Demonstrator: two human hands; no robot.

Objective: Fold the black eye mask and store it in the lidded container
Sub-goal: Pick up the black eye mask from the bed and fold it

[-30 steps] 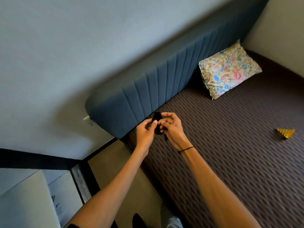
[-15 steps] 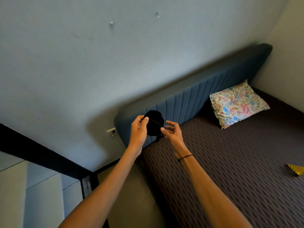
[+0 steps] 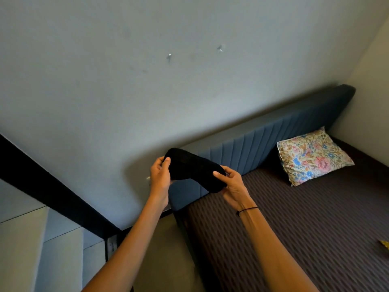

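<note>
Eye mask [image 3: 194, 169] now stretched flat, was bunched; left hand [image 3: 160, 178] and right hand [image 3: 231, 185] pinch opposite ends. Fold not started, container unseen.

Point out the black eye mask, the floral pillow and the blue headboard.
black eye mask [image 3: 194, 168]: head view, middle of the stretched fabric.
floral pillow [image 3: 313, 155]: head view, centre of its patterned face.
blue headboard [image 3: 273, 140]: head view, ribbed front panel.
</note>
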